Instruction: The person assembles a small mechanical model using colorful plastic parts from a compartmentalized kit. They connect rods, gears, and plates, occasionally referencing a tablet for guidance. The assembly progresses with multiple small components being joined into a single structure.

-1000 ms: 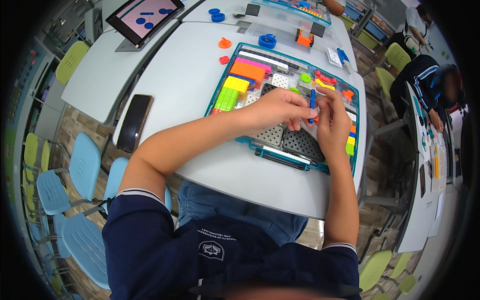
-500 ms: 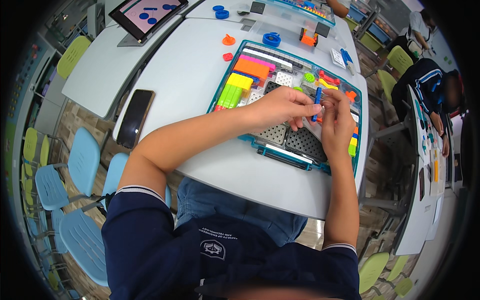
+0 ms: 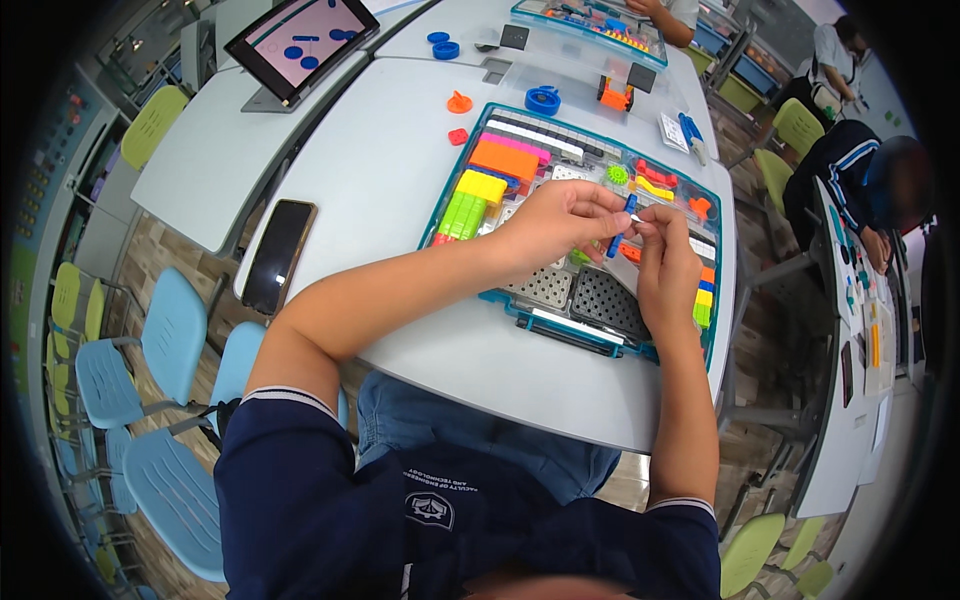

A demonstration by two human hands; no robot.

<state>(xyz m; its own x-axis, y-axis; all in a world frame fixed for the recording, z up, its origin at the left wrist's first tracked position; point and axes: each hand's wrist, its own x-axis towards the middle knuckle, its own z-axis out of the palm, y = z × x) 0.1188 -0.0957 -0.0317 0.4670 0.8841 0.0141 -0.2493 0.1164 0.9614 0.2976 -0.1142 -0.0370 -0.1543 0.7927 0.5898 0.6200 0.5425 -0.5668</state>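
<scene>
In front of me, above an open teal-edged case (image 3: 432, 216) of building parts, both my hands meet at a thin blue plastic piece (image 3: 614, 243). My left hand (image 3: 560, 222) pinches it between thumb and fingers, and it stands tilted on edge. Thumb and forefinger of my right hand (image 3: 672, 262) are closed on a small white piece (image 3: 637, 219), which touches or nearly touches the blue one. A pale flat part (image 3: 624, 273) shows beside my right palm; I cannot tell whether it is held. My hands hide the middle of the case.
Beyond the case lie a blue wheel (image 3: 542, 101) and a small orange-and-black assembly (image 3: 614, 96). A phone (image 3: 280, 256) lies at the table's left, with a laptop (image 3: 300, 45) behind it. Across the table, another person's hand (image 3: 650, 8) is by a second case (image 3: 590, 28).
The blue piece has tilted and shifted a little left in my fingers. A white piece now shows at my right fingertips. The whole view has shifted slightly.
</scene>
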